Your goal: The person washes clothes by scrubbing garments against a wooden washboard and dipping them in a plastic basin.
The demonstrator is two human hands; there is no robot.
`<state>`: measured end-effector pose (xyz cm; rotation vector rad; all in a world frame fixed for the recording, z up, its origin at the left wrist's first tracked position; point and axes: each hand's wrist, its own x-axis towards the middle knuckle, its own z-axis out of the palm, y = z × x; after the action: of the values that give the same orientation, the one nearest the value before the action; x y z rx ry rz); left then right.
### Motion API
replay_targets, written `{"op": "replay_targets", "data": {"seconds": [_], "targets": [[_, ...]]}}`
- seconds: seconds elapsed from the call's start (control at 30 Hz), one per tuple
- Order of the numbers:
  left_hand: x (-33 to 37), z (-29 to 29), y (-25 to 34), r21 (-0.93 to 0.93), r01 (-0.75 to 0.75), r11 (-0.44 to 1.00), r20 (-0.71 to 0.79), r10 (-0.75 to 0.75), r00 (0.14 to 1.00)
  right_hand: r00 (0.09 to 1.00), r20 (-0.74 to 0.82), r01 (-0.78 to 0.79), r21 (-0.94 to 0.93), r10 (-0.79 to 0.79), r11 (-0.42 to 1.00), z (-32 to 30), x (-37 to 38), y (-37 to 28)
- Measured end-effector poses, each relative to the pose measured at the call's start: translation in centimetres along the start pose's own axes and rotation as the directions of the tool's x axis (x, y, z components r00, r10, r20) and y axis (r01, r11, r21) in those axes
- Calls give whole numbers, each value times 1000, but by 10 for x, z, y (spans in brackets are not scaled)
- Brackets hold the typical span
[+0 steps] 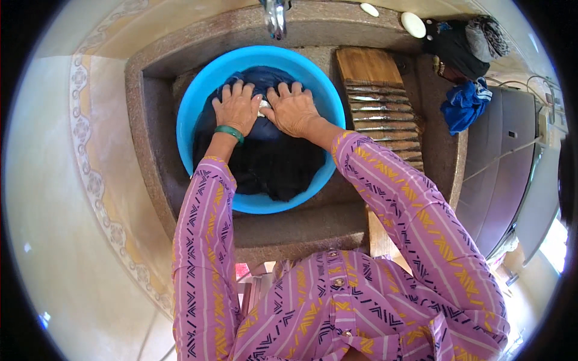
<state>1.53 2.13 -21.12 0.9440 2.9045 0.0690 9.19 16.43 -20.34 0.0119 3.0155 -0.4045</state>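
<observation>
Dark clothes (271, 159), black toward me and navy at the far side, fill a round blue basin (261, 206). Both palms press down on this cloth near the basin's far half. My left hand (236, 111), with a green bangle (229, 132) at the wrist, lies flat with its fingers spread. Beside it my right hand (293, 111) rests on the navy cloth, its fingers also apart. Between the two thumbs a small white patch (264, 108) shows; I cannot tell what it is. Neither hand grips anything that I can see.
The basin stands in a stone sink (150, 129) under a metal tap (276, 21). At its right leans a ridged wooden washboard (370, 66). White oval pieces (413, 25), dark clothes (457, 51) and a blue cloth (465, 105) lie on the rim. A grey machine (500, 138) stands further right.
</observation>
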Motion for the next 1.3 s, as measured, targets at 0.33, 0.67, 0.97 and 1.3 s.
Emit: {"op": "replay_targets", "data": {"seconds": [0.33, 0.67, 0.97, 1.3], "targets": [[55, 39, 0, 86, 17, 996, 92, -25, 995, 979, 204, -12, 80, -5, 997, 19, 47, 17], [-37, -51, 21, -784, 10, 620, -186, -251, 950, 974, -222, 104, 600, 40, 793, -54, -24, 27], [-22, -4, 15, -24, -138, 990, 94, 140, 986, 991, 46, -129, 87, 126, 988, 14, -3, -3], [55, -5, -15, 35, -143, 989, 458, 112, 882, 982, 181, -81, 148, 53, 986, 11, 55, 10]]}}
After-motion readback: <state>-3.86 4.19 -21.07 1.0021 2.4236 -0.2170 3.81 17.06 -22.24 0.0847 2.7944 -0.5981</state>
